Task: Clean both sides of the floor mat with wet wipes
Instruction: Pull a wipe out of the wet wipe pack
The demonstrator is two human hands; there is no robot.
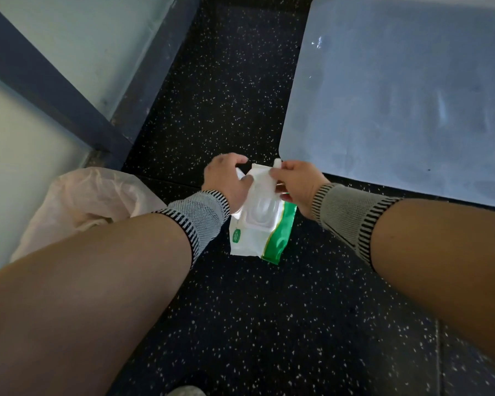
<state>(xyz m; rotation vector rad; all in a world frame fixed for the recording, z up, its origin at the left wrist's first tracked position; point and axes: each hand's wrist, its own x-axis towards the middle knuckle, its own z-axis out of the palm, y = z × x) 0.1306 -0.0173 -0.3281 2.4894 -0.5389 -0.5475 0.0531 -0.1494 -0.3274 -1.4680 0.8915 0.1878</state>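
Head view, landmark = wipes pack.

1. Wipes pack point(257, 224): white w/ green edge, lying on the floor point(240, 324) at frame centre, flip lid facing up; lid state not clear.
2. Wet wipe point(262, 178): white sheet, sitting at the pack's far end, stretched between both hands.
3. Left hand point(226, 181): reaching over the pack's far-left corner, fingers curling onto the wipe's left side, thumb on it; grasping the wipe. Whether it is also pressing the pack, can't tell.
4. Right hand point(297, 184): hovering over the pack's far-right corner, thumb and fingertips pinching the wipe's upper right edge.
5. Wrist sleeves: grey knit w/ black-striped cuffs, one on left wrist point(200, 215), one on right wrist point(346, 215), flanking the pack.
6. Floor mat point(412, 95): pale blue, rounded corner, lying flat on the floor beyond and to the right of the pack, apart from it; smudges showing on its surface.
7. Plastic bag point(92, 198): pinkish, translucent, sitting left of the pack, partly behind the left forearm.
8. Wall panels point(69, 47) w/ dark blue frame: standing far left of the pack.
9. Floor: black w/ white flecks, running under pack, mat, bag.
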